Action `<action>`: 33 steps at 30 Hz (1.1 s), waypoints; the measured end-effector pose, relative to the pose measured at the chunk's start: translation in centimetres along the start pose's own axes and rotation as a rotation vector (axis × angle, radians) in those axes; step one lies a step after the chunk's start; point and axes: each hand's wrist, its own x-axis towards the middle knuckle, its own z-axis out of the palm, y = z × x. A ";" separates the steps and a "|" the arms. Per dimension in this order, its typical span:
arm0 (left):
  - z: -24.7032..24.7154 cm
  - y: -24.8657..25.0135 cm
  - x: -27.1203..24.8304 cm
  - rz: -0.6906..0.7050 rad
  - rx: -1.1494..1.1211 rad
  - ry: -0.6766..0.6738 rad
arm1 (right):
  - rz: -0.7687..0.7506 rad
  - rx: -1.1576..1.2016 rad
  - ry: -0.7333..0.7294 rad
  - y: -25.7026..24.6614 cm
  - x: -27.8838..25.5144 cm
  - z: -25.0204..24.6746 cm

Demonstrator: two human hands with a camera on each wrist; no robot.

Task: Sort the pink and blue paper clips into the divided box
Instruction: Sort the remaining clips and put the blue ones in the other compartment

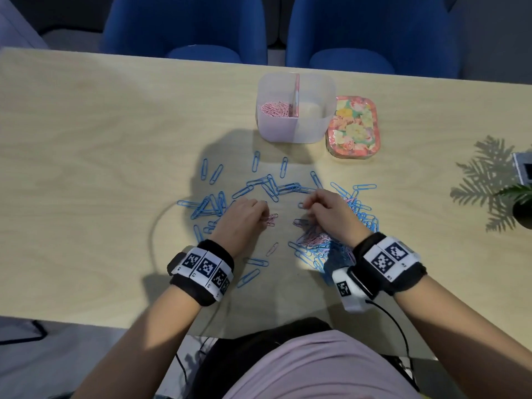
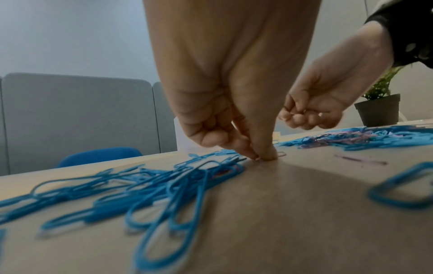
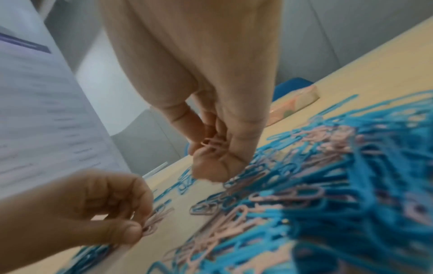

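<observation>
Blue paper clips (image 1: 270, 188) lie scattered over the table's middle. A mixed pile of pink and blue clips (image 1: 319, 243) sits under my right wrist. My left hand (image 1: 250, 216) pinches a few pink clips (image 1: 270, 220) against the table, seen as a bunch (image 3: 152, 220) in the right wrist view. My right hand (image 1: 319, 205) has curled fingers that hold several pink clips (image 3: 212, 143). The clear divided box (image 1: 296, 108) stands at the back, with pink clips (image 1: 276, 109) in its left compartment; the right compartment looks bare.
A floral tin (image 1: 354, 126) stands right of the box. A potted plant (image 1: 522, 205) is at the table's right edge. Two blue chairs (image 1: 187, 27) stand behind the table. A single pink clip (image 1: 272, 249) lies between my wrists.
</observation>
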 end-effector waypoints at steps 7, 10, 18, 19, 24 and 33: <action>-0.2 0.7 -0.3 0.051 -0.001 -0.072 | -0.169 -0.684 -0.053 0.2 -1.4 1.3; -0.4 0.6 -0.6 0.095 0.042 -0.074 | -0.171 -0.755 -0.051 -0.1 -0.9 1.5; 0.2 0.7 -1.1 0.048 0.206 -0.095 | -0.131 -0.361 0.094 0.2 0.8 -0.8; 0.3 0.7 -1.1 0.029 0.194 -0.096 | -0.114 -0.302 0.104 0.1 1.0 -1.3; 0.5 1.3 -1.3 0.029 0.237 -0.141 | -0.105 -0.268 0.147 -0.2 1.9 -2.0; 0.7 2.5 -1.6 -0.032 0.346 -0.158 | -0.266 -0.650 -0.085 -2.2 1.7 3.8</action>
